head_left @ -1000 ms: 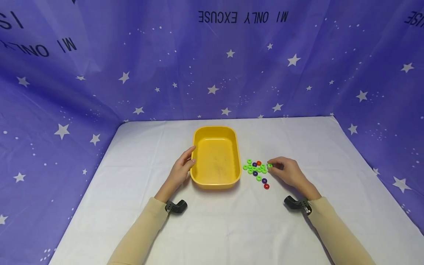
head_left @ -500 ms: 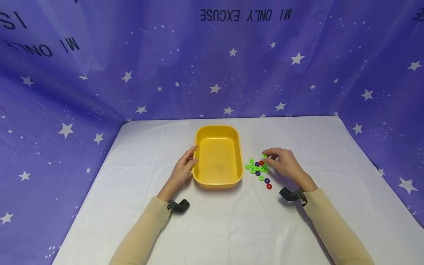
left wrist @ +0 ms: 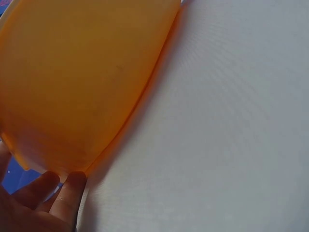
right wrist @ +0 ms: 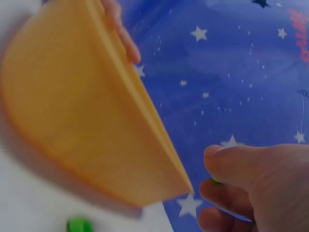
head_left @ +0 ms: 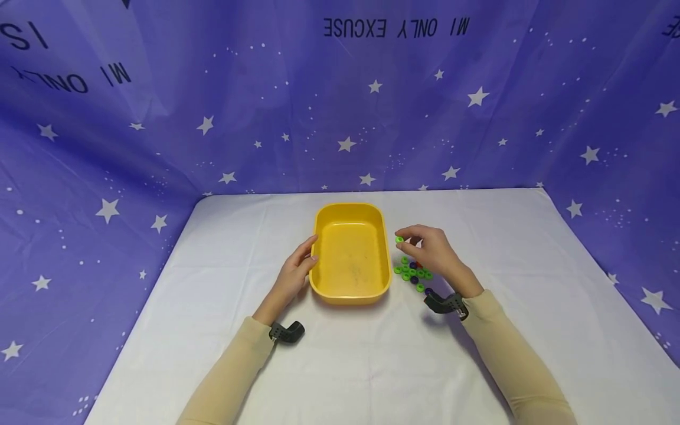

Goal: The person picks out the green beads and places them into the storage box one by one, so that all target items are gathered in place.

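Observation:
A deep yellow plastic tray stands on the white cloth, with nothing visible inside. My left hand rests against its left rim, fingers and thumb spread along the edge. In the left wrist view, fingertips touch the tray's wall. To the right of the tray, my right hand is raised, pinching a small green ring between thumb and fingers. In the right wrist view the thumb mostly hides that ring. Below this hand lies a loose cluster of small green rings with dark purple rings among them.
A red ring is partly hidden by the right hand. The right wrist camera overhangs the cluster's near end. A purple star-printed curtain borders the white-covered table at the back and sides.
My right hand has lifted the green ring from the cluster's right side and carried it left and away from me, close to the tray's right rim. The left hand stays on the tray.

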`<state>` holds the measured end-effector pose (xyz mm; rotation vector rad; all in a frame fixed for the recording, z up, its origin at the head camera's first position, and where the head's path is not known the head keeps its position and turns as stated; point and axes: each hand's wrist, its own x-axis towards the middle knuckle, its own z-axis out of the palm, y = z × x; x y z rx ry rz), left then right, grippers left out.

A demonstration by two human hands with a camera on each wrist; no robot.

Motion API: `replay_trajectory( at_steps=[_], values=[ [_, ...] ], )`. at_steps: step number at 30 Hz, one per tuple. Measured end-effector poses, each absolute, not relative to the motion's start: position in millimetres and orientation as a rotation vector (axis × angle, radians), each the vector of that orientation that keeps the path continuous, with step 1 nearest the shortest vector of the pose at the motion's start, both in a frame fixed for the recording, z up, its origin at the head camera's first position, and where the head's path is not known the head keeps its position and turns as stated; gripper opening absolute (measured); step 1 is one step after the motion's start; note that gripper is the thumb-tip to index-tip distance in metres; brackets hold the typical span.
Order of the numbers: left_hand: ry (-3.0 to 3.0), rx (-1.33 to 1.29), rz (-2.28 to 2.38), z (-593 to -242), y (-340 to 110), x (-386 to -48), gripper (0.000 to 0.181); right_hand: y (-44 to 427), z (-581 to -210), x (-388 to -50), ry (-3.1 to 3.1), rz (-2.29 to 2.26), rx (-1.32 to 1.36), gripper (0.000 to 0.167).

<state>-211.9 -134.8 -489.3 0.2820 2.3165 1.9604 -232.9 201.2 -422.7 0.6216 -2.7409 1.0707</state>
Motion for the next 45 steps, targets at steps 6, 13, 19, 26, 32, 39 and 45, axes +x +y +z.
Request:
replay_trajectory(
  at_steps=[6, 13, 19, 26, 32, 39, 45],
  values=[
    [2.299, 0.32, 1.978, -488.7, -135.8, -211.4, 0.054, 173.4, -417.3, -236.2, -2.722, 1.083, 0.708, 0.027],
    [2.3, 0.323, 1.977, -490.5, -135.4, -212.3, 0.054, 142.2, -411.6, -234.6, -2.762, 1.129, 0.756, 0.028],
    [2.306, 0.328, 1.978, -490.5, -135.8, -212.5, 0.053, 119.2, -412.9, -236.4, -2.777, 1.146, 0.811, 0.025],
    [2.289, 0.291, 1.962, -488.8, -135.7, -212.1, 0.054, 96.7, -420.5, -234.9, -2.859, 1.093, 0.831, 0.025],
    [2.287, 0.295, 1.955, -488.8, -135.5, -211.4, 0.054, 82.0, -423.8, -229.4, -2.915, 1.005, 0.856, 0.024],
    [2.319, 0.324, 1.952, -490.7, -136.8, -212.4, 0.053, 67.2, -424.9, -224.6, -2.992, 0.946, 0.864, 0.023],
    [2.313, 0.326, 1.957, -490.9, -137.0, -212.8, 0.053, 61.6, -430.8, -225.0, -3.013, 0.923, 0.857, 0.022]
  ],
)
